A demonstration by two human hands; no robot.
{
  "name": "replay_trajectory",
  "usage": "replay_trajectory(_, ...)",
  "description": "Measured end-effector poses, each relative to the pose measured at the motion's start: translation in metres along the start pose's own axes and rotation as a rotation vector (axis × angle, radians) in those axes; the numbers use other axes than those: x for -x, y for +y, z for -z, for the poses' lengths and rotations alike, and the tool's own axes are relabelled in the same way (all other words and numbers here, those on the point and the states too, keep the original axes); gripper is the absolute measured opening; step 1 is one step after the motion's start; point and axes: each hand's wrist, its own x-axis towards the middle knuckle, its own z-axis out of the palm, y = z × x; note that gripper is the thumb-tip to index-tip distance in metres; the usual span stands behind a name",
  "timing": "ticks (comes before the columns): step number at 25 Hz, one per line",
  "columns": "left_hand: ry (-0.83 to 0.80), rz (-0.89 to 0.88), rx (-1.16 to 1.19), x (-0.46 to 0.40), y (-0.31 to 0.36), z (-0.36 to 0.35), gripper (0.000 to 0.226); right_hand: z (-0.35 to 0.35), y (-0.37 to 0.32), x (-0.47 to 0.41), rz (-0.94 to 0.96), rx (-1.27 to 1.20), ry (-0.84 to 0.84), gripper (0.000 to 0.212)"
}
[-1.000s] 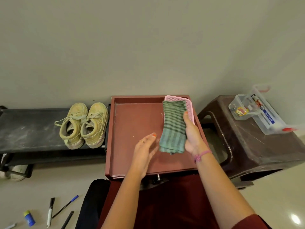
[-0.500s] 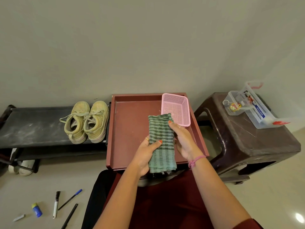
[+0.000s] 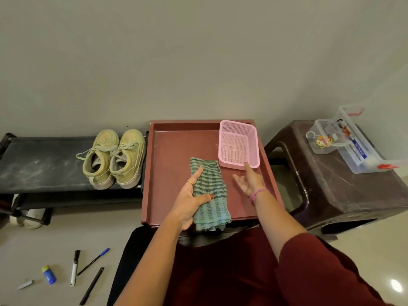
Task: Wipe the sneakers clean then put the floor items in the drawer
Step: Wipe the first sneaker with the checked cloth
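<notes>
A folded green striped cloth (image 3: 213,191) hangs over the reddish-brown drawer (image 3: 170,164). My left hand (image 3: 189,199) grips the cloth, thumb across its front. My right hand (image 3: 249,181) is open beside the cloth, fingers relaxed, fingertip near the pink mesh basket (image 3: 238,144) that sits in the drawer's far right corner. A pair of dirty yellow-green sneakers (image 3: 113,159) stands on the black rack (image 3: 42,164) at left. On the floor at lower left lie a white marker (image 3: 75,267), a blue pen (image 3: 93,261), a black pen (image 3: 91,286), a blue glue stick (image 3: 49,274) and a small white piece (image 3: 26,283).
A dark brown plastic stool (image 3: 344,186) stands at the right with a clear plastic box (image 3: 344,140) of small items on it. White shoes (image 3: 26,217) sit under the rack. The wall is close behind the drawer.
The cloth has come down from over the basket toward me. My left hand took hold of it and my right hand let go and opened.
</notes>
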Motion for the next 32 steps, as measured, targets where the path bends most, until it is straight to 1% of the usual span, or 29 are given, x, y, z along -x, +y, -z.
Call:
replay_trajectory(3, 0.046, 0.0, 0.015, -0.003, -0.003, 0.004, 0.081, -0.009, -0.008, -0.026, 0.029, -0.022, 0.017, 0.043)
replay_trajectory(5, 0.077, -0.003, 0.033, -0.004, -0.007, 0.015, 0.081, -0.016, -0.006, -0.042, 0.046, -0.03, 0.07, 0.039)
replay_trajectory(9, 0.1, 0.005, 0.035, -0.017, -0.005, 0.03, 0.082, -0.025, -0.006, -0.062, 0.018, -0.018, 0.132, 0.035)
replay_trajectory(13, 0.099, -0.026, 0.029, -0.031, -0.002, 0.032, 0.083, -0.03, -0.01, -0.05, -0.037, -0.118, 0.116, 0.04)
replay_trajectory(14, 0.094, -0.033, 0.028, -0.031, -0.003, 0.032, 0.084, -0.031, -0.005, -0.039, -0.085, -0.144, 0.09, 0.043)
replay_trajectory(15, 0.088, -0.038, 0.026, -0.029, -0.003, 0.032, 0.085, -0.031, 0.004, -0.027, -0.141, -0.134, 0.027, 0.047)
replay_trajectory(16, 0.078, -0.045, 0.027, -0.028, -0.003, 0.031, 0.085, -0.031, 0.014, -0.01, -0.207, -0.075, -0.085, 0.054)
replay_trajectory(18, 0.046, -0.063, 0.034, -0.026, -0.002, 0.029, 0.086, -0.034, 0.036, 0.025, -0.301, 0.116, -0.364, 0.071)
replay_trajectory(19, 0.03, -0.075, 0.036, -0.027, -0.001, 0.028, 0.086, -0.037, 0.043, 0.044, -0.316, 0.157, -0.485, 0.072)
replay_trajectory(20, 0.022, -0.085, 0.032, -0.028, 0.001, 0.028, 0.086, -0.042, 0.045, 0.06, -0.312, 0.156, -0.555, 0.068)
replay_trajectory(21, 0.018, -0.092, 0.026, -0.029, 0.002, 0.027, 0.087, -0.045, 0.046, 0.072, -0.297, 0.13, -0.58, 0.061)
replay_trajectory(23, 0.022, -0.099, -0.003, -0.025, 0.0, 0.027, 0.09, -0.05, 0.043, 0.092, -0.258, 0.076, -0.578, 0.049)
replay_trajectory(25, 0.028, -0.123, -0.079, -0.017, -0.003, 0.027, 0.096, -0.049, 0.044, 0.099, -0.246, 0.054, -0.579, 0.044)
replay_trajectory(27, 0.031, -0.173, -0.172, -0.01, -0.002, 0.033, 0.099, -0.052, 0.048, 0.099, -0.248, 0.093, -0.563, 0.043)
replay_trajectory(29, 0.045, -0.221, -0.262, -0.002, 0.003, 0.047, 0.096, -0.059, 0.053, 0.102, -0.25, 0.098, -0.552, 0.044)
replay_trajectory(32, 0.091, -0.239, -0.367, 0.014, 0.005, 0.073, 0.081, -0.067, 0.062, 0.107, -0.261, 0.031, -0.552, 0.046)
